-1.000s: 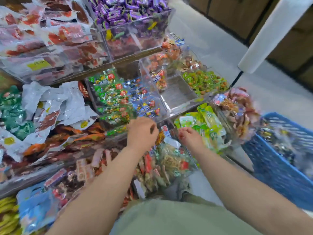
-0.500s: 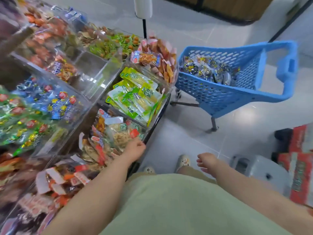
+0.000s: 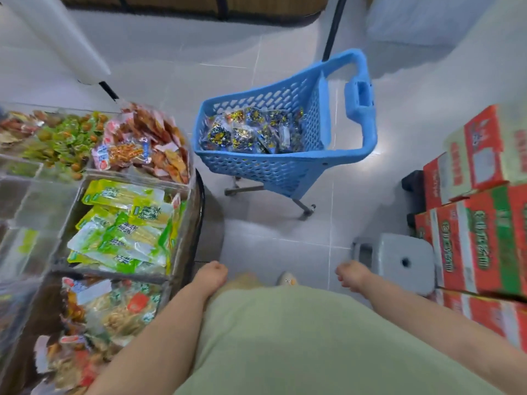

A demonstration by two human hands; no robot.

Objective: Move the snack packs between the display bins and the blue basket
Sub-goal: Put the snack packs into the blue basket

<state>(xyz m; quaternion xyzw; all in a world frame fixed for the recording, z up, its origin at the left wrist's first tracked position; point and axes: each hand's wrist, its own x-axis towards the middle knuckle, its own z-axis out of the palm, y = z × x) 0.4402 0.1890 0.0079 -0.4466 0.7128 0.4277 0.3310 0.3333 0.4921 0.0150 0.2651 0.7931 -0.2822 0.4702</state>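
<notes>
Withdrawn from display bins [image 3: 186, 223] at lower left: left hand [image 3: 212, 276], now lower centre, loosely curled, empty, level with right hand [image 3: 349, 276] (likewise slack, holding nothing); snack packs [image 3: 251, 135] heaped in blue basket [image 3: 273, 169], upper centre, well apart, roughly midway between both hands.

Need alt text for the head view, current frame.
Seen from above, a person's left hand and right hand hang empty before a blue basket holding dark snack packs. Clear display bins of green packs stand left; red cartons and a grey stool right.
</notes>
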